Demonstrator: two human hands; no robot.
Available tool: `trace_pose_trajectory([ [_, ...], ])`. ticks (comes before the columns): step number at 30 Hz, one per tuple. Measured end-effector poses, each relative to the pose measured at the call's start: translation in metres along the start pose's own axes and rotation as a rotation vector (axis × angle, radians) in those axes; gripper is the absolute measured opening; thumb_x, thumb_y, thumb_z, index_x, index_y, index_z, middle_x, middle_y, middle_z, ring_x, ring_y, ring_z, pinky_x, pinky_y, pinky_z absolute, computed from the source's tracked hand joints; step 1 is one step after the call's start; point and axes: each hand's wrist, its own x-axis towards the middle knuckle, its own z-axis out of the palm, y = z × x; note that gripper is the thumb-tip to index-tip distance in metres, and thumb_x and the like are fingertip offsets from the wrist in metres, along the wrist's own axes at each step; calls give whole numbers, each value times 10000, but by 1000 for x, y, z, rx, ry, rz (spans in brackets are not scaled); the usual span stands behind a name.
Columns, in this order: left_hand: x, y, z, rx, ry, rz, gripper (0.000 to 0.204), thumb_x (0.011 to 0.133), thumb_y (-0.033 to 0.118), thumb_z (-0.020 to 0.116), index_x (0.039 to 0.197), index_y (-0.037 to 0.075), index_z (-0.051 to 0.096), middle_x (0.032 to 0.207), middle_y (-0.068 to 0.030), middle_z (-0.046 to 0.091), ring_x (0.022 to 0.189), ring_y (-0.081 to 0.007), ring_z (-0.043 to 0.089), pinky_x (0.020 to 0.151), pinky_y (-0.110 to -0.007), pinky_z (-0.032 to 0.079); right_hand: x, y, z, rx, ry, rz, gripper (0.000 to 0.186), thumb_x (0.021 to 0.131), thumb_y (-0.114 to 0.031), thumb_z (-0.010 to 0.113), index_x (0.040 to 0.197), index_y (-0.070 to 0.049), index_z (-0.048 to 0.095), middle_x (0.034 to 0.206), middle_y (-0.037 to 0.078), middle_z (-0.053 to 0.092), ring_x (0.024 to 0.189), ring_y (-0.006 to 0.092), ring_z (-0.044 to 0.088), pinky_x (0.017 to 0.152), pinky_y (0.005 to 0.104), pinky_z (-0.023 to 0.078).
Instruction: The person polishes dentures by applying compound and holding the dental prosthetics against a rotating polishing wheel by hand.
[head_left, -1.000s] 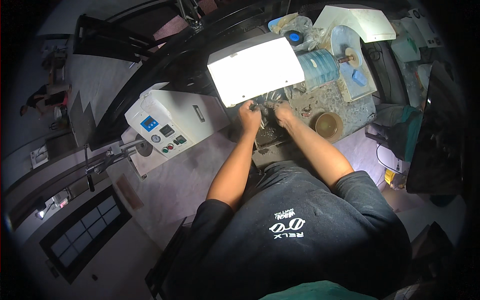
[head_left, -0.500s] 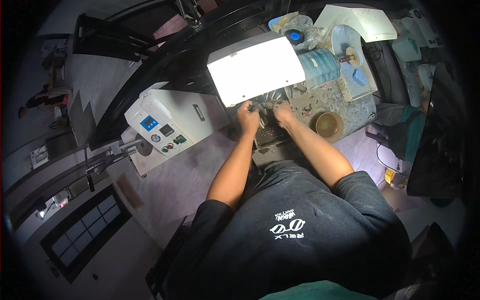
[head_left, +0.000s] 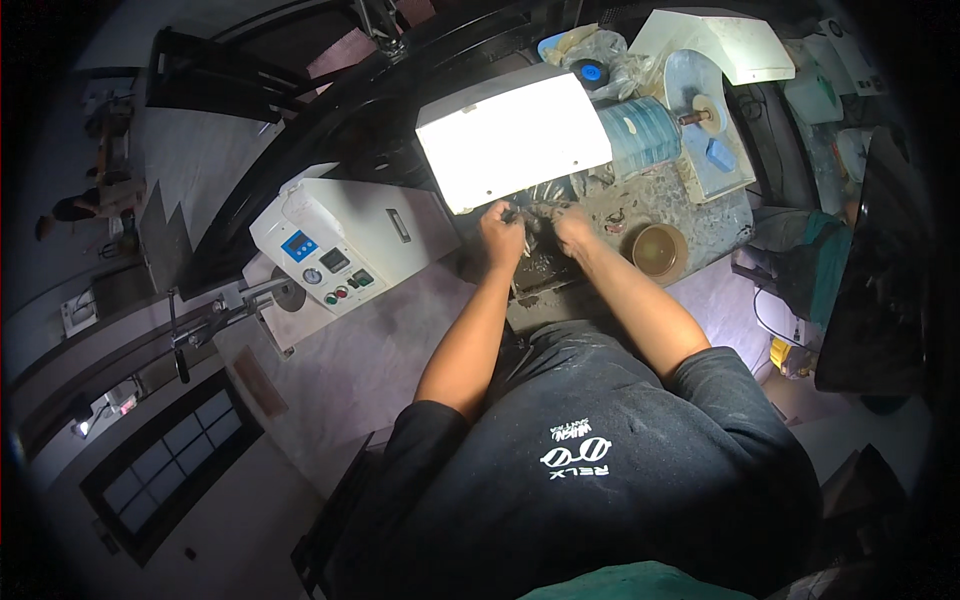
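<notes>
Both my hands work close together at the lower edge of a bright white box-like hood (head_left: 515, 135). My left hand (head_left: 501, 235) is closed, its fingers curled round something small and dark that I cannot make out. A short distance to the right, my right hand (head_left: 572, 229) is closed too, with its fingertips turned toward the left hand. Whatever lies between its fingers is too small and shaded to name. Under the hands is a dark, wet, dirty hollow (head_left: 541, 265) in the bench. The hood hides what is behind the fingers.
Right of my hands a brown round tub (head_left: 657, 251) of murky liquid stands on the stained bench (head_left: 612, 212). Behind it lies a clear bluish plastic bottle (head_left: 643, 137). A second machine with a buffing wheel (head_left: 708, 114) is farther right. A white control box (head_left: 345, 240) stands left.
My two hands have shifted slightly to the right and stay close together under the hood. At the far left, a distant person has moved a little.
</notes>
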Motion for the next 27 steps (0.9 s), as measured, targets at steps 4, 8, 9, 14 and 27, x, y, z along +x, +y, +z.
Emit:
trace_pose_trajectory([
  [4,4,1,2,77,64,54,89,639,-72,566,708,-20,544,561,-63,491,538,-93,451,509,-262,365,37,28,-6,-62,20,-8,152,811,-79,521,771,38,610,571,53,492,372,120,353,300,323,185],
  [8,-4,7,-5,-5,58,97,86,645,-65,561,715,-18,546,561,-79,484,523,-118,447,511,-281,371,12,7,-1,-312,105,57,227,806,-53,448,856,54,642,609,69,558,354,127,381,297,302,253],
  [9,-5,15,1,-72,30,90,83,648,-62,555,716,-15,547,560,-89,480,516,-132,443,513,-288,373,31,31,-14,-205,67,-84,195,808,-74,460,806,56,605,560,66,513,337,132,372,285,308,239],
  [14,2,-4,-2,48,58,82,73,661,-59,545,712,-6,544,559,-92,482,519,-133,435,518,-292,371,-17,-24,9,-134,34,-22,162,794,-87,489,719,51,526,457,55,414,309,137,328,281,321,210],
  [27,-6,3,2,-53,39,26,83,661,-81,530,723,-26,529,585,-61,503,577,-102,444,549,-279,389,4,9,0,47,-48,-224,130,778,-44,665,844,68,674,751,100,651,590,135,530,505,301,422],
])
